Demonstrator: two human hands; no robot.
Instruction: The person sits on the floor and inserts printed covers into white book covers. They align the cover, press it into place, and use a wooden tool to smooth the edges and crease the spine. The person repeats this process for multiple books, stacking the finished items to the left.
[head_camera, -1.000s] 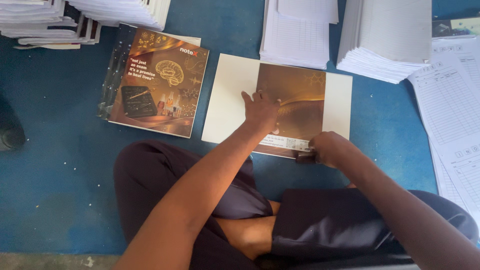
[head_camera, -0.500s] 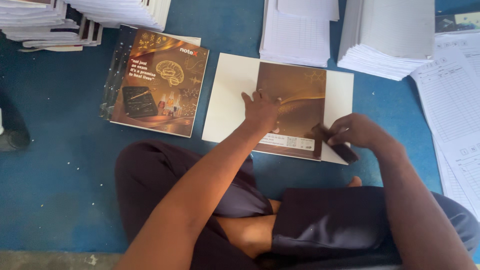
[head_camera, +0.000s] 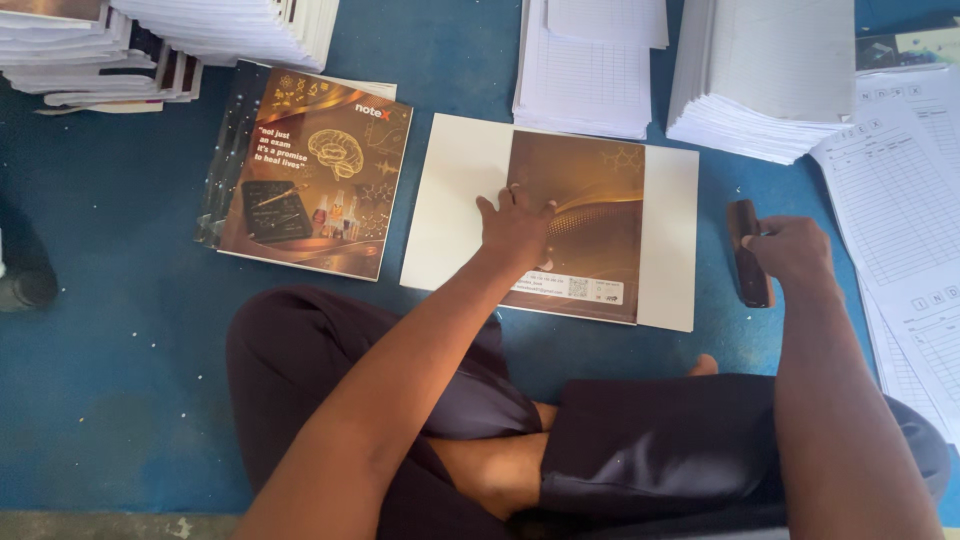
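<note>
Person sits cross-legged on a blue floor (head_camera: 120, 400). Left hand (head_camera: 515, 230) lies flat on a brown-and-gold printed cover (head_camera: 590, 215), fingers spread apart and pressing down; it grips nothing. That cover lies face-up on a larger cream board sheet (head_camera: 460, 200), straight ahead of the knees, cream margins showing on both sides.

Right hand (head_camera: 795, 250) rests to the right of the sheet, fingers curled together around a dark brown stapler-like tool (head_camera: 745, 275) that lies on the floor, just beside the sheet's right edge.

Handling, as judged: cover and board look thin, light and fairly stiff, with a glossy face likely to slide under a palm. They would crease if bent; best taken by an edge or corner, or pinned flat as now.

Count: one cover under the hand, one cream sheet, one tool. One finished notebook (head_camera: 310, 170) lies to the left, apart. Two white ruled-paper stacks (head_camera: 590, 70) sit beyond. One more stack of books sits at top left (head_camera: 150, 40). Loose printed forms (head_camera: 900, 190) lie far right.
</note>
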